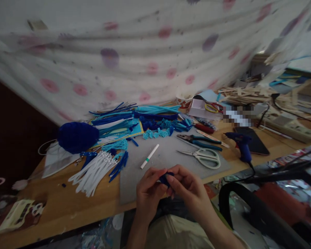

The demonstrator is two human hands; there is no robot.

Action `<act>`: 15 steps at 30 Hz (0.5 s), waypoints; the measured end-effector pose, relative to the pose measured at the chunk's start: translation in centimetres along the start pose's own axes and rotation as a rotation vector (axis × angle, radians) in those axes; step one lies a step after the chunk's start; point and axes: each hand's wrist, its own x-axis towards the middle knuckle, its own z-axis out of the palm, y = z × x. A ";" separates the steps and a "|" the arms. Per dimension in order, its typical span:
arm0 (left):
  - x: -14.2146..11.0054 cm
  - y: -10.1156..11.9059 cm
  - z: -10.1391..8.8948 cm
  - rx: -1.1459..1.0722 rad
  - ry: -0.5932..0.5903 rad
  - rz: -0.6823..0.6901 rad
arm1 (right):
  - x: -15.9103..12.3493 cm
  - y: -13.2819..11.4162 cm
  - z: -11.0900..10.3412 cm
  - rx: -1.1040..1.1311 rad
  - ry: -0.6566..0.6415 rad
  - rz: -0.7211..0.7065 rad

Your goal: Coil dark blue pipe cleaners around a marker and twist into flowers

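Observation:
Both hands meet at the front edge of the grey mat. My left hand and my right hand are closed, fingertips pinching a small dark blue fuzzy pipe cleaner piece between them. Fingers cover much of it, so its exact shape is hidden. Beyond my hands a white marker-like stick with a green band lies on the mat. To the right are white-handled scissors with blades pointing left, and above them pliers with dark teal handles.
White pipe cleaners with beaded ends lie left of the mat, near a large dark blue fuzzy oval. Blue pipe cleaners are heaped behind. At right sit a blue glue gun, a phone and a power strip.

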 end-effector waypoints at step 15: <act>0.3 -0.4 0.0 0.157 0.055 0.025 | 0.7 -0.2 -0.4 -0.019 0.010 0.030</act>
